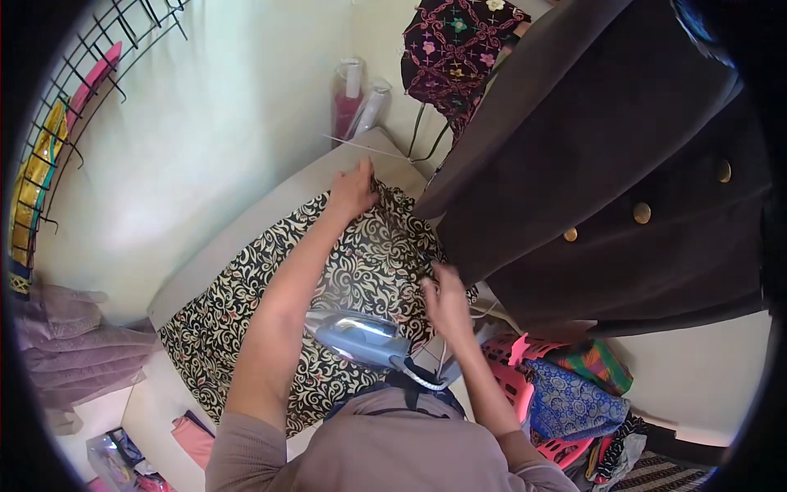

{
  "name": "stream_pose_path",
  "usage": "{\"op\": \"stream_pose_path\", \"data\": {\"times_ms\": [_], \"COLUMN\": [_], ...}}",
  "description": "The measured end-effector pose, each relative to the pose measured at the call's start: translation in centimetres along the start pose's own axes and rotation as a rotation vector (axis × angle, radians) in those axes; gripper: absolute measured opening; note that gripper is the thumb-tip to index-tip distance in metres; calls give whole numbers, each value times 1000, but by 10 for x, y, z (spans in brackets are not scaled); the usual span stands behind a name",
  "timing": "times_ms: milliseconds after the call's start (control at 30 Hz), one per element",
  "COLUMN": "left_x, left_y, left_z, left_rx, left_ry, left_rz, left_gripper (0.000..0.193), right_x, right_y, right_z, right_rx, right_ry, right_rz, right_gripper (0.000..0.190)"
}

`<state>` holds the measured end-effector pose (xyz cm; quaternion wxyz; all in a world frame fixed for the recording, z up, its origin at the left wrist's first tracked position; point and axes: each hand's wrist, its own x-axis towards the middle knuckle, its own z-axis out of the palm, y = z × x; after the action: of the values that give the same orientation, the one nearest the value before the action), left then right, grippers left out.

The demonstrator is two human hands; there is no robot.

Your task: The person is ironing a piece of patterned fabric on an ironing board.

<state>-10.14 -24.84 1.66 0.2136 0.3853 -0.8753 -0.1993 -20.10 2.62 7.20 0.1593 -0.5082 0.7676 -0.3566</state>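
Observation:
A black garment with a cream leaf-scroll print (363, 270) lies spread over a padded grey ironing surface (233, 237). At its far edge, my left hand (355, 189) grips a bunched bit of the fabric between thumb and fingers. My right hand (446, 301), slightly blurred, is at the garment's right edge; whether its fingers pinch the cloth I cannot tell. A blue and silver clothes iron (356, 337) rests near my body between my forearms, its pointed end to the left and its cord at the right. No hand is on it.
A dark garment with brass-coloured buttons (642, 213) hangs at the right. Below it stands a pink plastic basket (519, 393) with folded cloths. Wrapped bottles (349, 98) stand in the far corner, beside an embroidered cloth (449, 55). A black wire rack (92, 49) is at upper left; purple fabric (86, 350) hangs below.

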Motion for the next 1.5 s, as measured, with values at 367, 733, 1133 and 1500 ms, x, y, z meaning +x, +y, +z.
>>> {"op": "stream_pose_path", "data": {"times_ms": [367,733,1133,1500], "left_x": [21,40,-89,-243], "left_y": [-45,-27,-46,-132], "left_z": [33,-8,-84,-118], "left_rx": [-183,35,66,529], "left_ry": [-17,85,352,68], "left_rz": [-252,-50,-261,-422], "left_gripper": [29,20,35,35], "right_x": [24,48,41,207], "right_y": [88,108,60,-33], "right_z": [26,5,11,149], "right_rx": [-451,-469,-311,-292], "right_ry": [-96,32,12,-68], "right_rz": [111,99,-206,-694], "right_gripper": [51,34,33,44]}}
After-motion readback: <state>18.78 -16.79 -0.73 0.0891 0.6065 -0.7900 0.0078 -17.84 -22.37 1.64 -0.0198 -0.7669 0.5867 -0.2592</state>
